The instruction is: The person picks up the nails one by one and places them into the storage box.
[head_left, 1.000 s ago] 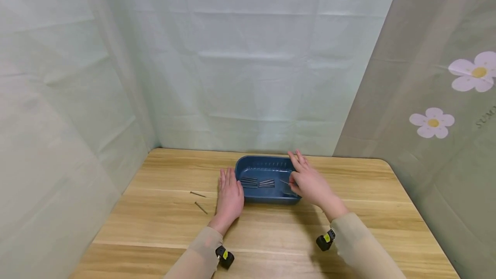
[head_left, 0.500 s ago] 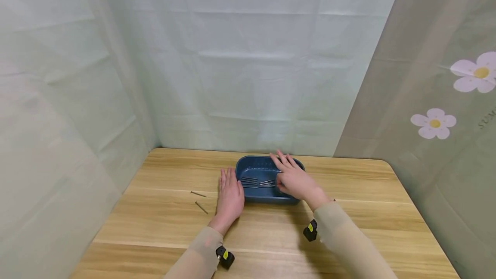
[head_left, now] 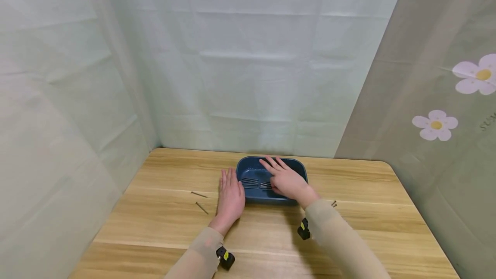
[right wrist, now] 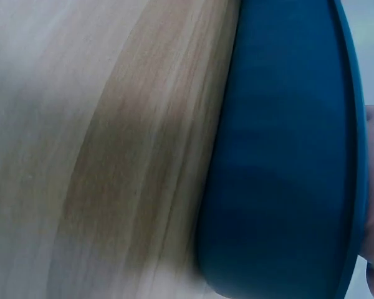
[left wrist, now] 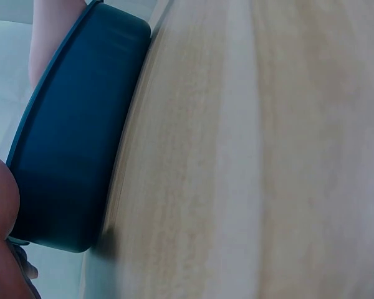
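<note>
A dark blue tray (head_left: 267, 200) sits near the far edge of the table, its outer wall also filling much of both wrist views. My left hand (head_left: 231, 197) rests against the tray's left end with straight fingers. Inside, a row of nails (head_left: 249, 183) lies at the left, and a second group of nails (head_left: 265, 185) lies beside it. Over the tray, my right hand (head_left: 287, 182) pinches a nail between thumb and index finger, low beside the second group; the other fingers are stretched out. The pinched nail is mostly hidden by the hand.
Two loose nails lie left of my left hand: one nail (head_left: 199, 194) farther back, another nail (head_left: 202, 208) nearer. Some nail heads (head_left: 334, 204) show past my right sleeve. A hanging cloth (head_left: 248, 76) borders the wooden table (head_left: 267, 244) behind.
My right hand has moved left across the tray with the nail, towards the second group. Nail heads on the right have come into view past the sleeve. The left hand has stayed put.
</note>
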`<move>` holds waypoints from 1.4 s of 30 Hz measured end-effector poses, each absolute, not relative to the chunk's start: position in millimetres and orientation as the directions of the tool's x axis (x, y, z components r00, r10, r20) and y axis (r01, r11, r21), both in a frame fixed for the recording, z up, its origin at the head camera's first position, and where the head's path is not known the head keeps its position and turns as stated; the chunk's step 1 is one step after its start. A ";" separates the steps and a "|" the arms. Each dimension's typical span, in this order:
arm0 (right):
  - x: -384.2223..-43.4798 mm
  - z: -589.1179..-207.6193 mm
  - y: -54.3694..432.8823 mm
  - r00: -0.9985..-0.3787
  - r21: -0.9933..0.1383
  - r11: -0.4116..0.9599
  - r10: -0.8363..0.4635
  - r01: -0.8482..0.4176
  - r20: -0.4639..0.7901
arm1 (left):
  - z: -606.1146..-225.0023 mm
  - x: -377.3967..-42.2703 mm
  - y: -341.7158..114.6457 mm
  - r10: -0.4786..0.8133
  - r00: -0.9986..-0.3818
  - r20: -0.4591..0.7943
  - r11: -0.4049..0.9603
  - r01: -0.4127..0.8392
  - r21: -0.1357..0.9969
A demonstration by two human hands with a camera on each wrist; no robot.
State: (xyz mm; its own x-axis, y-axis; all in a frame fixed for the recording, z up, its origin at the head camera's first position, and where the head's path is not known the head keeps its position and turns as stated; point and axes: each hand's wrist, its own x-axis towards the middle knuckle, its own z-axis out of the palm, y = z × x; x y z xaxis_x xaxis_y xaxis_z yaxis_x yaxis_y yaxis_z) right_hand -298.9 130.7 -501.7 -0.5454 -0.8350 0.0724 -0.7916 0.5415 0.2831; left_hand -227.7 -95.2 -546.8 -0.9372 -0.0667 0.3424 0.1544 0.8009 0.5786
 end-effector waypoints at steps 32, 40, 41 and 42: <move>-306.0 -514.3 130.5 -0.532 0.211 0.562 -0.827 -0.800 0.183 | -545.1 -227.8 -93.3 -0.062 -0.930 0.363 0.803 0.170 0.572; -304.0 -509.6 129.8 -0.554 0.134 0.578 -0.813 -0.805 0.179 | -545.7 -227.4 -94.9 -0.068 -0.938 0.339 0.800 0.152 0.581; -303.6 -508.8 129.7 -0.563 0.115 0.585 -0.808 -0.803 0.175 | -545.7 -227.7 -95.1 -0.067 -0.939 0.338 0.799 0.152 0.581; -303.4 -508.2 129.5 -0.571 0.099 0.591 -0.803 -0.801 0.174 | -545.3 -227.7 -95.3 -0.067 -0.939 0.338 0.798 0.153 0.582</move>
